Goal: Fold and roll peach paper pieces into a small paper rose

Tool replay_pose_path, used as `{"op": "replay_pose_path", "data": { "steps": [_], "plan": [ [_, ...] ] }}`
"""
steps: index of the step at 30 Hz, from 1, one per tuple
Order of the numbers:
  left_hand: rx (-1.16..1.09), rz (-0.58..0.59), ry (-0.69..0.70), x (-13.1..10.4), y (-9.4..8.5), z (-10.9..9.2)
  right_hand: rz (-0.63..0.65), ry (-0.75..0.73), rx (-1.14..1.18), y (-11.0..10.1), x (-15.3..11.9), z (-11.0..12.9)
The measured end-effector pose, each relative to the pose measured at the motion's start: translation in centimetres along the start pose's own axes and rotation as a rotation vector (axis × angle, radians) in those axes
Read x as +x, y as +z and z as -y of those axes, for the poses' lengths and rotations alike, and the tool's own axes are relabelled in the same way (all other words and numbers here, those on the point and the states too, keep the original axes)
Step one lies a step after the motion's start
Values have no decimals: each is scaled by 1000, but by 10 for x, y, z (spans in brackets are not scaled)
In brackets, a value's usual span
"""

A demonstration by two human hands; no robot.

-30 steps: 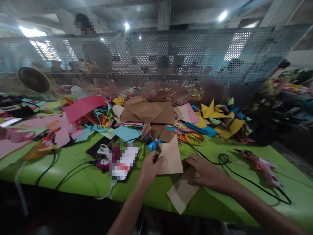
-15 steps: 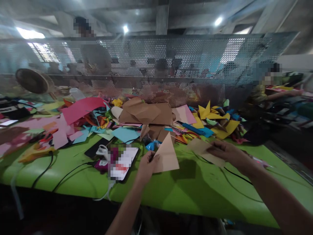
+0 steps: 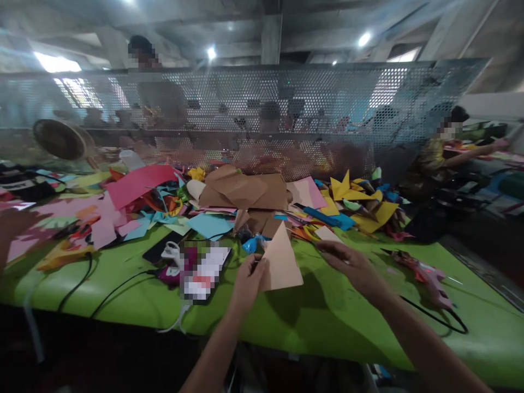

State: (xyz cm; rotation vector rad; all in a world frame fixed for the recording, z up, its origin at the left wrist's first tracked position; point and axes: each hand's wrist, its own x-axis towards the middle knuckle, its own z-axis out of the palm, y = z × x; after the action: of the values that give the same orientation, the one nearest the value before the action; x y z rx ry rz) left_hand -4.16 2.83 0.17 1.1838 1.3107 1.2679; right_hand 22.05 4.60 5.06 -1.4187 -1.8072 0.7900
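My left hand (image 3: 250, 275) is closed in a pinch on a folded beige paper (image 3: 282, 262), holding its left side above the green table; its pointed top stands up. My right hand (image 3: 347, 262) is out to the right, fingers stretched and slightly apart. Just beyond its fingertips a small pale paper (image 3: 328, 234) lies at the front of the paper pile; whether the fingers touch it I cannot tell. Orange-handled scissors (image 3: 305, 233) lie beside that paper. To the right of my right hand, a pink glue gun (image 3: 429, 281) rests on the table.
Brown sheets (image 3: 249, 191) and coloured scraps are heaped along the back, before a perforated metal screen (image 3: 262, 93). A phone (image 3: 207, 273) and purple power strip (image 3: 170, 274) sit left, near a yellow glue gun (image 3: 65, 254). A blurred brown shape (image 3: 14, 229) enters at far left.
My right hand has moved left, and the beige paper it held is out of its grip. The pink glue gun has come into fuller view. My left hand keeps its folded paper.
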Motion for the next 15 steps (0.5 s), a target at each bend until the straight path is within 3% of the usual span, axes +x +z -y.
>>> {"op": "replay_pose_path", "data": {
  "steps": [2, 4, 7, 11, 15],
  "plan": [
    [10, 9, 19, -5, 6, 0, 215, 74, 222, 21, -10, 13],
    [27, 41, 30, -11, 10, 1, 289, 88, 323, 36, -17, 21],
    [108, 91, 62, -24, 13, 1, 234, 96, 331, 46, -22, 23],
    [423, 190, 236, -44, 15, -7, 74, 122, 190, 45, -28, 17],
    [578, 314, 225, -57, 22, -12, 43, 136, 200, 43, -36, 6]
  ]
}}
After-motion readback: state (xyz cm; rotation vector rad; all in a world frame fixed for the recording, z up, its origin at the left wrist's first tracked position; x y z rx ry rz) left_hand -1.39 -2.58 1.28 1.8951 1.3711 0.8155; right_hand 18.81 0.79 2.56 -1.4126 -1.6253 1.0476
